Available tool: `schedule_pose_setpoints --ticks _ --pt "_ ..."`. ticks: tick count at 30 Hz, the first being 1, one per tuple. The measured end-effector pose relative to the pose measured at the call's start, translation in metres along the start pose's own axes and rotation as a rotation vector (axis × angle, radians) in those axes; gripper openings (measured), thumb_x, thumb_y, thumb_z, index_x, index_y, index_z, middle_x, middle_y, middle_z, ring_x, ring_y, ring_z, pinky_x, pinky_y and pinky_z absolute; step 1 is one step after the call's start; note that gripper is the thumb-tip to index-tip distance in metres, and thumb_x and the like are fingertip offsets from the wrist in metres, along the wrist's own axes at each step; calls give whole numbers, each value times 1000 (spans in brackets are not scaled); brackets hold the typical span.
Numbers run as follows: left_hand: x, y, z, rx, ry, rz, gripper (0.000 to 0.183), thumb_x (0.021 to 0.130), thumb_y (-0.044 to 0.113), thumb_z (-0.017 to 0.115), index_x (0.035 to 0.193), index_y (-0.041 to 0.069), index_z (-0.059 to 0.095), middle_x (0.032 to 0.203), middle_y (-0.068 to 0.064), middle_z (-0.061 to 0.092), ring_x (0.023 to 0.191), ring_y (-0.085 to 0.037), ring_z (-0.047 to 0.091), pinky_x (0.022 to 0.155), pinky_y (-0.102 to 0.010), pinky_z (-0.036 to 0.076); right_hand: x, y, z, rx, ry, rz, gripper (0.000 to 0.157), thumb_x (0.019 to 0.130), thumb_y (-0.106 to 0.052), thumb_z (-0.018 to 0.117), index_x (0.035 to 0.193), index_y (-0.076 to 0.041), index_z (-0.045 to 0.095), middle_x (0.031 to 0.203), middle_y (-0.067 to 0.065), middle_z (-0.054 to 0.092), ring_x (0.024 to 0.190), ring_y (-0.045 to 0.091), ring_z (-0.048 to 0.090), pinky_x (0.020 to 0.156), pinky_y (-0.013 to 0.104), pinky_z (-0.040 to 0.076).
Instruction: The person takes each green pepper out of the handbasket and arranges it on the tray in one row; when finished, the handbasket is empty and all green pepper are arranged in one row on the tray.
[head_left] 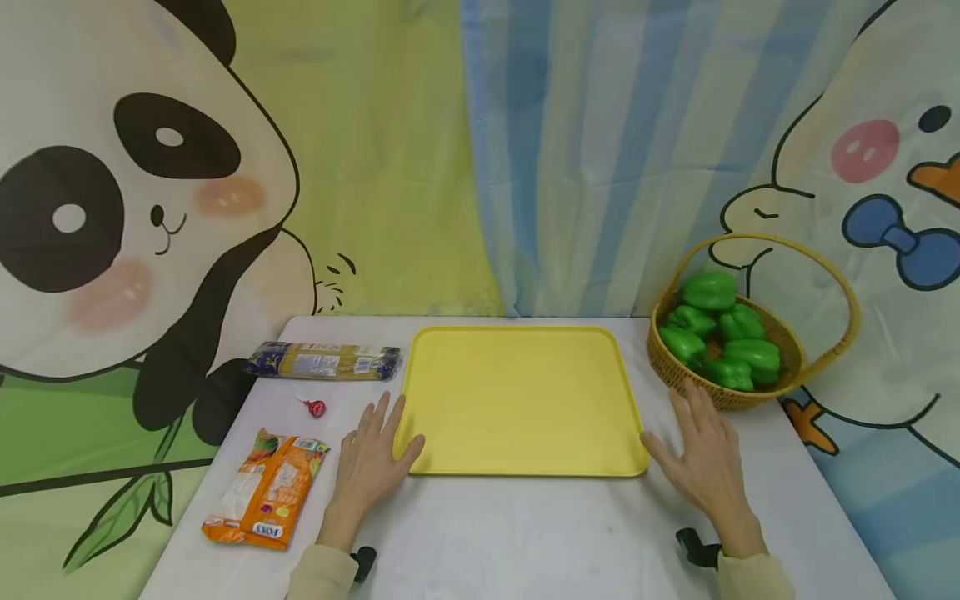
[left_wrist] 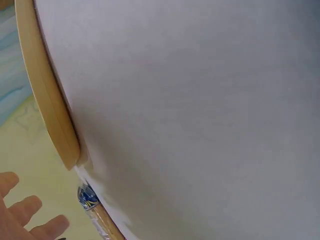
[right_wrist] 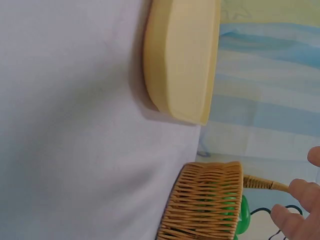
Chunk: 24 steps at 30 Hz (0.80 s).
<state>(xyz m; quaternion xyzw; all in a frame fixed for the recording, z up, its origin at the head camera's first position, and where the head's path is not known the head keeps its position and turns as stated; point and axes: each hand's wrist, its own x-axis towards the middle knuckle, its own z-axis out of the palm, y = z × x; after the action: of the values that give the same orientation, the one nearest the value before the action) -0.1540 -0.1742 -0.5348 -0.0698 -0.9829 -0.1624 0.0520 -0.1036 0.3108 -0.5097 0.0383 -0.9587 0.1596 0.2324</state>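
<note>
A yellow tray [head_left: 525, 400] lies flat in the middle of the white table. My left hand [head_left: 372, 450] is at its near left corner, fingers spread and holding nothing. Beyond the opposite corner, my right hand [head_left: 703, 454] is also spread with nothing in it, just in front of a wicker basket [head_left: 667, 367]. Several green bell peppers [head_left: 708, 291] fill the basket. In the left wrist view, the fingertips [left_wrist: 50, 227] show at the lower left, apart from the tray's edge [left_wrist: 47, 95]. The right wrist view has fingertips [right_wrist: 287, 220] near the basket's handle [right_wrist: 265, 183].
Left of the tray lie a long pack, perhaps of noodles [head_left: 324, 361], a red wrapped lollipop [head_left: 316, 408] and an orange snack bag [head_left: 267, 489]. The basket's tall handle [head_left: 847, 308] arches over the table's right side. A cartoon-printed curtain [head_left: 390, 167] hangs behind the table.
</note>
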Motion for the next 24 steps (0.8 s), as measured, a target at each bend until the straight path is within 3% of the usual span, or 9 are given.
schedule_pose_setpoints --ticks 6,10,16,19,24 --pt "-1 0 7 -97 -90 -1 86 93 68 52 161 23 24 168 -16 22 136 -45 45 96 -67 44 7 4 -16 -15 19 23 84 86 -50 70 152 -7 42 164 18 31 145 48 33 99 74 31" --pt "-4 -6 5 -156 -176 -52 95 90 75 51 163 25 16 167 -21 20 135 -47 41 104 -68 39 28 6 -24 -16 90 -15 82 86 -52 68 151 -7 45 160 19 38 139 51 37 102 74 32" --pt "-7 -16 0 -191 -229 -53 109 84 70 65 163 20 11 158 -23 35 127 -41 40 104 -63 40 64 15 -29 -26 205 -75 86 90 -71 49 147 -6 49 151 25 47 130 52 44 95 73 37" --pt "-5 -15 1 -199 -263 -36 119 77 71 72 164 21 8 157 -20 38 122 -37 39 102 -60 41 74 26 -36 -27 193 -27 83 91 -66 53 146 -5 49 149 26 48 129 53 44 94 74 36" --pt "-1 -8 5 -217 -357 -43 138 64 69 83 164 18 1 162 -19 30 132 -39 34 112 -65 34 78 52 -49 -47 89 117 78 91 -55 61 149 -5 45 153 26 44 131 55 41 97 74 32"
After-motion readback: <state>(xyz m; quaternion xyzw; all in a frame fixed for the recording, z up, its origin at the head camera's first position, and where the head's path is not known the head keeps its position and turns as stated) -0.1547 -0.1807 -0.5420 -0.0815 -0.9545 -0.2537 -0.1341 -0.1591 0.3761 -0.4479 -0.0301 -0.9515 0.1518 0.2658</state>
